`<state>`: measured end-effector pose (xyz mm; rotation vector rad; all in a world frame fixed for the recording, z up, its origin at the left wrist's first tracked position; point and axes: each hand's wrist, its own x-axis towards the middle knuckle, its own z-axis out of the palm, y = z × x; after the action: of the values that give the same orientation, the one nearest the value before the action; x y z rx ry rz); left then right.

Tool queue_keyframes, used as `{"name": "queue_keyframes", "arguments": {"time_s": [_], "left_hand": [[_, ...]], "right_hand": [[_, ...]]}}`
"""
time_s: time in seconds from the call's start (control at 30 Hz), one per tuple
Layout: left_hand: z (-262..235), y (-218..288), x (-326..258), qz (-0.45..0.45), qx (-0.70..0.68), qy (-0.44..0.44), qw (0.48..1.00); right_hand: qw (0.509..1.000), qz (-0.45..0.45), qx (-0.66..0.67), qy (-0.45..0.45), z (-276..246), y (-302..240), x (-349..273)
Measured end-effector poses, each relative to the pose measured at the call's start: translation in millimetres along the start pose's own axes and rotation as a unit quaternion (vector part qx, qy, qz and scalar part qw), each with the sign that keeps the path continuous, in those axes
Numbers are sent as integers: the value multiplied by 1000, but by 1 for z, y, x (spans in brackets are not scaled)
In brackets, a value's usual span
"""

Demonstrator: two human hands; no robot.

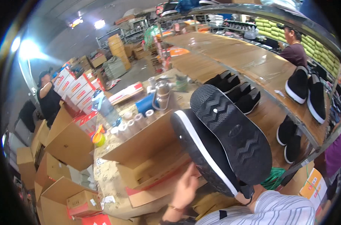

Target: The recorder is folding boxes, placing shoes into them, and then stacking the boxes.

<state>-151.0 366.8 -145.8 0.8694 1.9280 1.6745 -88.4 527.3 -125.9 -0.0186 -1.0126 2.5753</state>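
Of the person's hands, the right hand (257, 191) (mostly hidden by the heels) grips a pair of black shoes (232, 140) rising ahead of it; the left hand (184, 187), loosely open, is just beside them, an open cardboard box (146, 147) ahead-left of it.

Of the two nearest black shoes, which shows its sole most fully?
The shoe on the right: its zigzag-patterned sole faces the camera. The left shoe mainly shows its white-edged side.

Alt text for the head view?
Two black shoes, one showing its zigzag-treaded sole, the other a white sole edge, largely hide the person's right hand; the left hand is near the white-edged shoe. Left is an open brown cardboard box; right, metal-framed wooden shelves with more black shoes. Two other people are farther back.
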Motion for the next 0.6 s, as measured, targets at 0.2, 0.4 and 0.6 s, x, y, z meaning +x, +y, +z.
{"name": "queue_keyframes", "arguments": {"time_s": [0.2, 0.4, 0.6], "left_hand": [[-62, 28, 25, 263, 138, 214, 931], [-114, -23, 18, 209, 579, 127, 778], [-117, -43, 23, 103, 402, 48, 909]], "right_hand": [[974, 85, 181, -108, -40, 8, 23], [988, -6, -141, -64, -18, 30, 42], [496, -509, -669, -216, 47, 38, 126]]}}
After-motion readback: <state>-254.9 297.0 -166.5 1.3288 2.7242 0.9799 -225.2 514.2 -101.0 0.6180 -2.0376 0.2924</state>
